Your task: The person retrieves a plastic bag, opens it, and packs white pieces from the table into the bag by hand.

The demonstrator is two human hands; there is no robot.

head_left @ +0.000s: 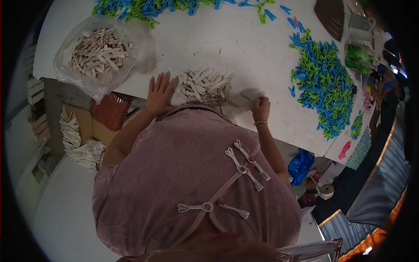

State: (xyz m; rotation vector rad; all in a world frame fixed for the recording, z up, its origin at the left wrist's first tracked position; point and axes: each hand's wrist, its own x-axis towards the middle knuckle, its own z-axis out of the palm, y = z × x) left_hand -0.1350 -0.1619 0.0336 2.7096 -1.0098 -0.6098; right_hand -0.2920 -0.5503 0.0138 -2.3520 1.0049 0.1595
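Observation:
My left hand [160, 94] lies flat on the white table with its fingers spread, at the left edge of a small pile of off-white strips [204, 85]. It holds nothing. To the right of that pile, my right hand [261, 109] is closed, fingertips pinched together at the table's surface. A thin beige strip [247, 95] runs to its fingertips and appears to be held there. The fingers partly hide its end. Between the hands, some strips hang at the near table edge, close to my body.
A clear plastic bag [94, 56] full of similar strips stands at the left. Blue and green plastic clips [325, 83] form a large heap at the right, with more clips [152, 6] along the far side. A brown basket [111, 111] is below the table's left edge.

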